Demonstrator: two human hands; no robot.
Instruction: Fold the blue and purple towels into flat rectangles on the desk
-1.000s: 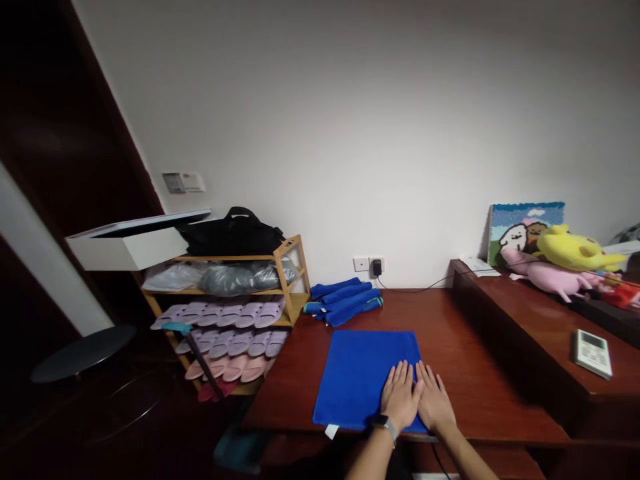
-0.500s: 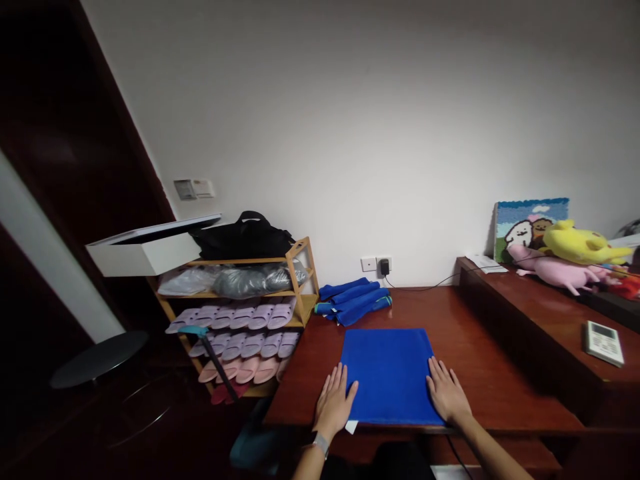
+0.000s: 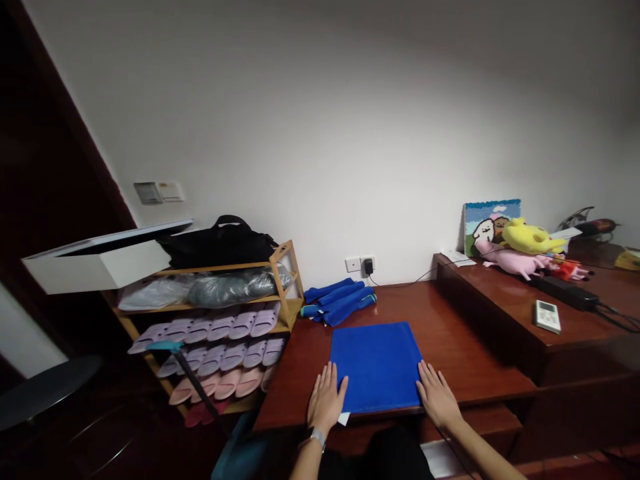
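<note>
A blue cloth (image 3: 376,368), spread out in a flat square, lies at the front edge of the brown wooden table (image 3: 475,363). A small white tag (image 3: 343,419) sticks out at its near left corner. My left hand (image 3: 327,399) rests flat along the cloth's left side, fingers stretched out. On the opposite side my right hand (image 3: 439,393) lies flat with its fingertips at the cloth's right edge. Behind the square, several rolled or bunched blue cloths (image 3: 345,300) lie together near the wall.
Left of the table stands a wooden shoe rack (image 3: 287,303) with several slippers (image 3: 220,327), a black bag (image 3: 225,243) and a white box (image 3: 107,267). A raised shelf (image 3: 505,300) on the right carries plush toys (image 3: 535,237) and a remote control (image 3: 547,317). A plugged-in adapter (image 3: 369,266) trails a thin cable.
The view has turned to the right, so everything appears shifted left and more of the right shelf shows. Both hands stay flat at the sides of the blue cloth.
</note>
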